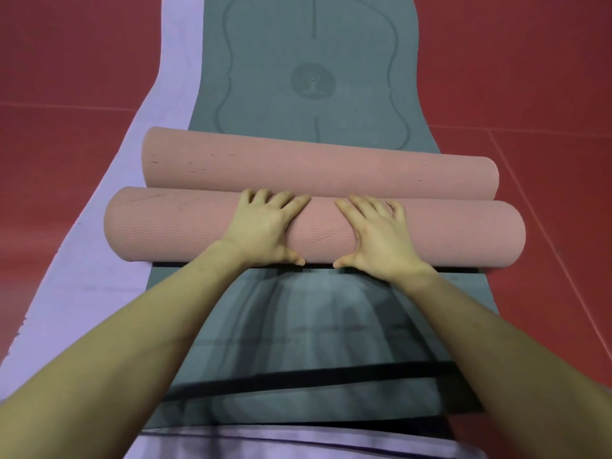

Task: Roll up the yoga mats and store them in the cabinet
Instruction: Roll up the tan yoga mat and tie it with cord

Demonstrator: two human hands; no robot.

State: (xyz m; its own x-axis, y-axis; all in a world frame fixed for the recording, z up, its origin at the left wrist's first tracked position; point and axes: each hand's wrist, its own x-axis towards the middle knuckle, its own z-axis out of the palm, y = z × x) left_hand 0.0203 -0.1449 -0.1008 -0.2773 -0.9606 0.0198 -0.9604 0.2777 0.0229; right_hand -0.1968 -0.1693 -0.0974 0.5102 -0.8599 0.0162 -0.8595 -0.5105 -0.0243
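Both hands are down on the near pink roll (165,223), which lies crosswise on the grey-green mat (298,61), roughly midway along the stretch of it in view. The left hand (261,226) and right hand (377,230) sit side by side at the roll's middle, fingers spread apart and draped over the top, thumbs tucked low on the near side, pressing rather than clutching. A second pink roll (331,167) rests just beyond it, touching along its length and skewed toward the left edge.

Now, the risks. With both palms bunched at the centre, the roll's two ends go unguided, so one end could run ahead and the roll could cone out or telescope. The far roll looks to be in the way; pushing forward would likely shove it crooked or off the right edge onto the red floor (530,77). The grey-green mat overhangs a lilac mat (172,77) beneath, and the pair are not square, so rolling pressure may drag the upper one sideways. A dark strap (298,379) crosses the near end; it could snag later. No cabinet shows here.
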